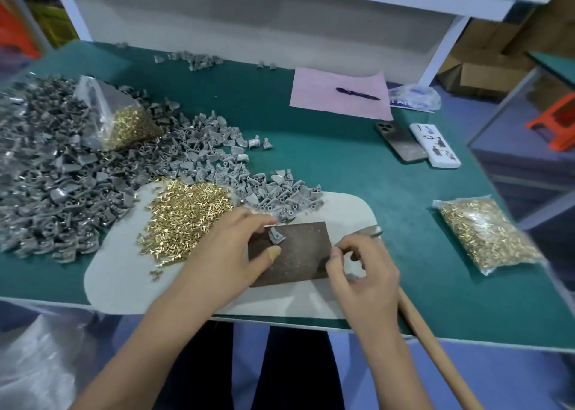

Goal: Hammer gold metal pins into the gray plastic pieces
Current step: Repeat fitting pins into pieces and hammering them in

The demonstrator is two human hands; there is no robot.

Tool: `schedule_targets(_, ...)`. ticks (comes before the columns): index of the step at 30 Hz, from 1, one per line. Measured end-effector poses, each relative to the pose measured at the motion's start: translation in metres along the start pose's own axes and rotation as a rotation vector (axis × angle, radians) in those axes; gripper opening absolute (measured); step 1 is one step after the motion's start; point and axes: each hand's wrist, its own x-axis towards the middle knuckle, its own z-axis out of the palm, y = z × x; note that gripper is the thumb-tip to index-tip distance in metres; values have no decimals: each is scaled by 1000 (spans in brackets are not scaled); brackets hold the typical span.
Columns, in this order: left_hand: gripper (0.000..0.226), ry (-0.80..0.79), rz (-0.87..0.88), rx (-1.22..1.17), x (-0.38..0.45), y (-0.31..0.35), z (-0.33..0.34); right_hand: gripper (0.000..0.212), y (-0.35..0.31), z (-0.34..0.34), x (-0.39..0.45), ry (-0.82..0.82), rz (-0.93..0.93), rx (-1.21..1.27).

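Nearest, at six o'clock, my two forearms reach over the table edge (466,336) onto a white mat (124,285). My right hand (362,272) sits at five o'clock with its fingers curled round a hammer (435,347); the wooden handle runs down toward the lower right corner and the metal head shows just past the knuckles. Thumb and forefinger are pinched together, but what they nip is too small to tell. My left hand (230,251) lies beside it, thumb and forefinger pinching one gray piece (275,235) that rests on a dark block (298,254) in the middle of the mat.

Further out, at eleven o'clock of the block, loose gold pins (183,219) are heaped on the mat, touching a spill of gray pieces (280,195) at twelve. That spill widens at nine to ten o'clock into a large pile (46,176) on the green table top, with an open bag of pins (124,120) leaning on it. A sealed bag of pins (485,232) lies at three o'clock.

Beyond, at one o'clock, lie a phone (401,142), a white case (434,145), and a pen (357,93) on pink paper (326,98). A white shelf frame (441,48) stands at the far edge; cardboard boxes (485,67) and an orange stool (557,120) stand off right.
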Motion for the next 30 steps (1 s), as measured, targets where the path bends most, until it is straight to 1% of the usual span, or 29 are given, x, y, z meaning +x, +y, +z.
schedule_targets(2, 45, -1, -7, 38, 1, 4, 0, 6, -4, 0, -1, -17, -31, -5)
schedule_targets(6, 37, -30, 8, 58, 2, 5, -4, 7, -23, -1, 1, -53, -29, -34)
schedule_targets(9, 29, -49, 17, -1, -2, 8, -2, 6, -39, 0, 7, -159, -12, 12)
schedule_targets(11, 34, -57, 6, -64, -5, 10, -1, 7, -46, 5, 11, -236, -11, 13)
schedule_targets(13, 38, -55, 0, -96, -8, 10, -1, 9, -48, 9, 15, -273, -11, 13)
schedule_targets(16, 32, -27, 7, -106, -12, 7, -5, 10, -48, 12, 17, -305, -16, 17)
schedule_targets(21, 14, -1, 5, -123, -12, 6, -3, 8, -48, 17, 20, -391, -44, -45)
schedule_targets(25, 12, 50, 6, -166, -15, 3, 5, 8, -50, 19, 21, -423, -66, -114)
schedule_targets(30, 12, 98, 12, -183, -16, 3, 8, 17, -51, 15, 24, -457, -23, -60)
